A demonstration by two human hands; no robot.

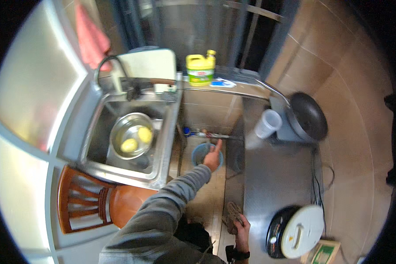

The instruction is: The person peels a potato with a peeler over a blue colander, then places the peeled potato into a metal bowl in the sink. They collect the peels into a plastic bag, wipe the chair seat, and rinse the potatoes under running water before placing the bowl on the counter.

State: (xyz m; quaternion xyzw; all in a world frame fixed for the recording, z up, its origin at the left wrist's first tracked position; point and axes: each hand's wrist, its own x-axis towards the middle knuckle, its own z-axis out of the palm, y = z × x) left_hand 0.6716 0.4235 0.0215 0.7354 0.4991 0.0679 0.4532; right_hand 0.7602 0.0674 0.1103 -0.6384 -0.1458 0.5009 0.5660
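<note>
Metal tabletop [273,176], head view: right side, along a tiled wall [354,119]. Steel sink [174,125]: left side, containing a bowl [128,130] with two yellow pieces [129,145]. Pan [312,116] and plastic cup [268,123]: tabletop far end; rice cooker [297,231]: near end. Chair [132,202]: before the sink, partly covered by the left sleeve [163,204]. Left hand [212,158]: fingers partly extended, nothing visibly held, over the blue bucket [199,154] on the floor. Right hand [243,229]: closed on a brown cloth [232,215] beside the tabletop edge, long axis pointing roughly away from the person.
</note>
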